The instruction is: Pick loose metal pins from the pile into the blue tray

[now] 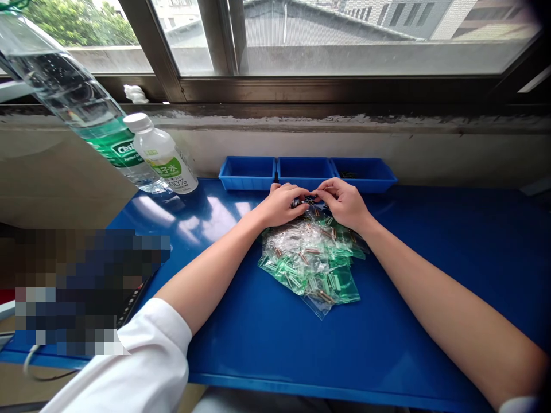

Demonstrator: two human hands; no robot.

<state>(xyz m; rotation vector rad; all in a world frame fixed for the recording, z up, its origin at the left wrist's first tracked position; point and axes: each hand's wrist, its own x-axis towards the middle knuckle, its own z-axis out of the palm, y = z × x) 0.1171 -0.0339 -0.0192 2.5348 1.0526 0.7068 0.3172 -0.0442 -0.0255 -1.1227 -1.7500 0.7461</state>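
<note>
At the far end of a heap of small clear and green plastic bags point(310, 252), my two hands almost meet. Slim copper-coloured and pale pieces show through the plastic. My left hand point(284, 205) is curled, thumb and fingers closing around something dark and small that I cannot make out. Fingertips of my right hand point(343, 202) are pinched together beside the left fingers; what is between them is too small to tell. Thin dark pieces point(310, 201) lie under and between the hands. Just beyond stand three joined blue bins point(305, 178); the right one contains some small dark pieces.
The blue table point(258, 338) runs up to the wall below a window. A large water bottle point(81, 103) and a smaller white-capped bottle point(166, 155) stand at the back left. A blurred-out dark object point(99, 287) is at the left edge, with a cable near it.
</note>
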